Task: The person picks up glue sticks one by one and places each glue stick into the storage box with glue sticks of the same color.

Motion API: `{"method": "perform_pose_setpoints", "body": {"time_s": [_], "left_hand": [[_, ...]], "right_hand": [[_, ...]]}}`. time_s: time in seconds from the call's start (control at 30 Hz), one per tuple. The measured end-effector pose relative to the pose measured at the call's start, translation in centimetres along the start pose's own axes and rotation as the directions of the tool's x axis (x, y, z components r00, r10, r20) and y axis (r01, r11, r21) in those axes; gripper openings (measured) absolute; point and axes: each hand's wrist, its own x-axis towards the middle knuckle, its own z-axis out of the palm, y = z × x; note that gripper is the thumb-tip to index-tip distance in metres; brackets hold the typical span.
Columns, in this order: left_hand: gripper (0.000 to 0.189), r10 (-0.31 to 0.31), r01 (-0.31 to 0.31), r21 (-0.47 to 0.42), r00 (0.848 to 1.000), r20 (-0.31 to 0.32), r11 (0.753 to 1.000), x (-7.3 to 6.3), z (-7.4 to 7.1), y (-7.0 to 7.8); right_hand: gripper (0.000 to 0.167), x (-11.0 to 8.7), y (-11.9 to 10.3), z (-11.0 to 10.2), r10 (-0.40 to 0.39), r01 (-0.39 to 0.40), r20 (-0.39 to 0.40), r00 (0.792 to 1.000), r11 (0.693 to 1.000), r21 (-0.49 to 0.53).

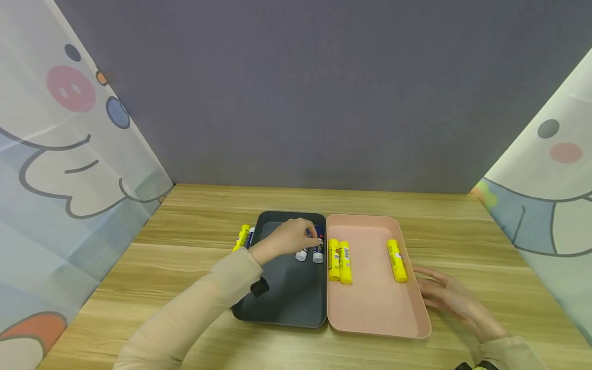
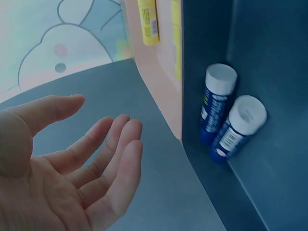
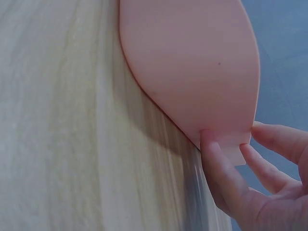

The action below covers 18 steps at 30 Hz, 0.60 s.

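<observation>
My left hand is over the dark tray, its fingers loosely bent and nothing between them in the left wrist view. Just below it, two blue glue sticks with white ends, one partly covered by the fingers, lie along that tray's right wall. At the outer right side of the pink tray, my right hand rests its fingertips against the wall and rim. Inside the pink tray, a pair of yellow glue sticks lies along the left wall and another yellow glue stick near the right.
Left of the dark tray, partly hidden by it and my sleeve, a yellow glue stick and a blue one are on the wooden table. The trays stand side by side. A grey panel rises behind, with cartoon-printed curtains at both sides.
</observation>
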Motion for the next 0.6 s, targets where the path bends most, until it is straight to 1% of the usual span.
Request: {"method": "perform_pose_setpoints", "body": {"time_s": [0.1, 0.23, 0.4, 0.6], "left_hand": [[0.016, -0.009, 0.009, -0.01, 1.0, -0.019, 1.0, -0.3, -0.2, -0.8], [0.017, -0.046, 0.045, -0.03, 0.998, -0.04, 0.999, -0.8, -0.5, -1.8], [0.019, -0.067, 0.064, -0.052, 0.996, -0.063, 0.997, -1.5, -1.0, -3.3], [0.021, -0.105, 0.094, -0.113, 0.99, -0.091, 0.989, -2.3, -1.5, -4.9]], "right_hand": [[0.036, 0.0, 0.0, 0.0, 0.001, -0.001, -0.007, 1.0, 1.0, -0.005], [0.034, 0.0, 0.1, -0.1, 0.009, -0.009, -0.012, 1.0, 1.0, -0.002], [0.035, 0.1, 0.3, -0.1, 0.003, -0.003, 0.002, 1.0, 1.0, 0.009], [0.035, 0.0, 0.3, -0.1, -0.008, 0.008, 0.008, 1.0, 1.0, 0.003]]}}
